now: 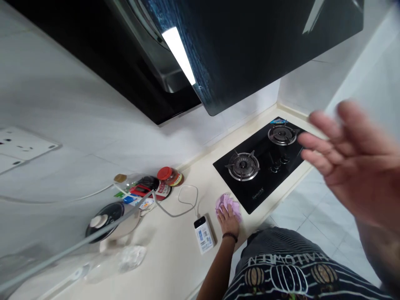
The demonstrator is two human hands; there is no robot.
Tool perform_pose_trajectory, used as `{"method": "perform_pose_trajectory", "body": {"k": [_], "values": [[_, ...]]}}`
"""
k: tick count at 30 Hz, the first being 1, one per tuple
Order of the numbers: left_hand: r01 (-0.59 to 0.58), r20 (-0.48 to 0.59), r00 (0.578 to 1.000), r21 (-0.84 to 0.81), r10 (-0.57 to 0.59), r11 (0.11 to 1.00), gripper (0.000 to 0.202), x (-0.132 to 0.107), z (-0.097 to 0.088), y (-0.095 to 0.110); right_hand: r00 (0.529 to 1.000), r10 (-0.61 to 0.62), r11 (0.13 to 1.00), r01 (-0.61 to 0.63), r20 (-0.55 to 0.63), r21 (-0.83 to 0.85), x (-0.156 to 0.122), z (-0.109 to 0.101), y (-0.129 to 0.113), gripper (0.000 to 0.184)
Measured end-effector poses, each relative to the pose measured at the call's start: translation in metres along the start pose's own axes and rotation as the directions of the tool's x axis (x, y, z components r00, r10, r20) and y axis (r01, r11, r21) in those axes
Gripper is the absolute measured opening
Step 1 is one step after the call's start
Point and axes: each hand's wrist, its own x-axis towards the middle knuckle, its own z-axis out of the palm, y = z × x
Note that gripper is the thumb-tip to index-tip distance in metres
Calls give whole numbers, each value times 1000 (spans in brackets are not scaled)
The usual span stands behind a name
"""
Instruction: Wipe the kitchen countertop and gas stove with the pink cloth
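Left hand [229, 221] is lower middle of the frame, grip laid flat on the pink cloth [225, 201] on the table [175, 258], just beside the black stove [265, 166]. Right hand [353, 166] is blurry at the right edge, up in the air, grip wide open and holding nothing. A white power bank [203, 234] lies just left of the wrist.

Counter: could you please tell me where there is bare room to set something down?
Bare counter lies between the power bank, the plastic bag and the front edge; a narrower strip runs between the red-lidded jar and the hob. Crowded: bottles and pot by the wall, left hand on the cloth beside the hob.
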Motion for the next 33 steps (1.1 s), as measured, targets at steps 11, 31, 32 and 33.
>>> {"method": "perform_pose_trajectory", "body": {"k": [11,31,32,33], "values": [[142,85,987,-31,-139,989,67,132,-42,-24,770,620,783,-619,-149,60,-92,-5,194,71],[-259,43,965,21,258,966,65,-53,9,-20,775,631,773,-627,-23,93,-69,23,234,72],[-203,42,979,27,202,979,65,-38,2,-17,774,633,772,-630,-16,88,-69,23,235,72],[-147,49,988,28,145,989,65,-21,-5,-13,772,636,770,-633,-10,83,-70,22,237,72]]}}
